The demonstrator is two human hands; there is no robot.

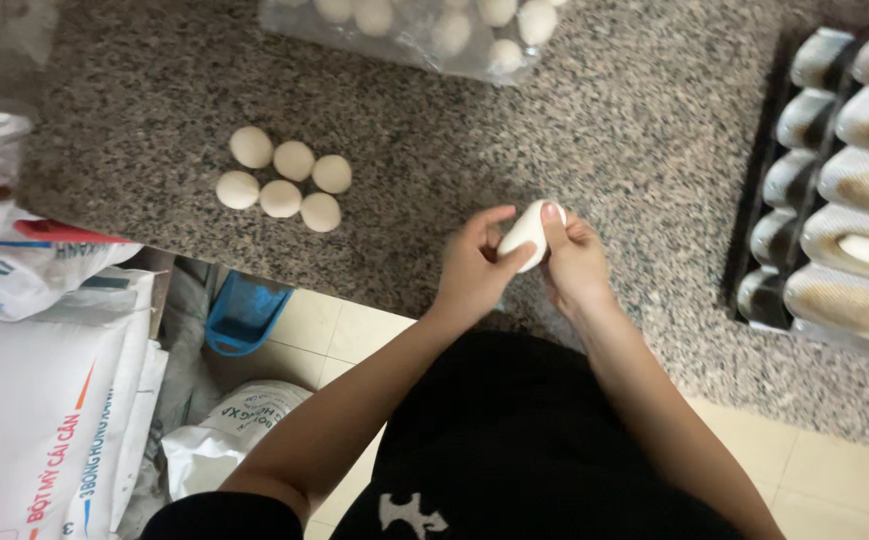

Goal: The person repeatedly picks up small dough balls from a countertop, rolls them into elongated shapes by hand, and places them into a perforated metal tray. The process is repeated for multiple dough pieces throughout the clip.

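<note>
1. White dough piece (527, 233), oval and soft-looking, sits pinched between both hands above the near edge of the speckled granite counter (574, 120). The left hand (474, 272) has thumb and fingers closed around its lower end; the right hand (574, 262) curls over its upper end, fingertip pressed on top.
2. Risk, as I judge it: the piece is held close to the counter's edge, above the person's lap, so a slipped grip could drop it onto the dark clothing or the tiled floor (834, 470). Squeezing hard could also stretch it unevenly.
3. Count: six dough balls (282, 180) lie clustered on the counter, well apart from the hands.
4. More balls show under a clear plastic sheet (424, 35) at the top; their number cannot be told.
5. At the right, a ridged baking tray (834, 190) holds at least two shaped pieces.
6. Flour sacks (34, 400) stand at the left.
</note>
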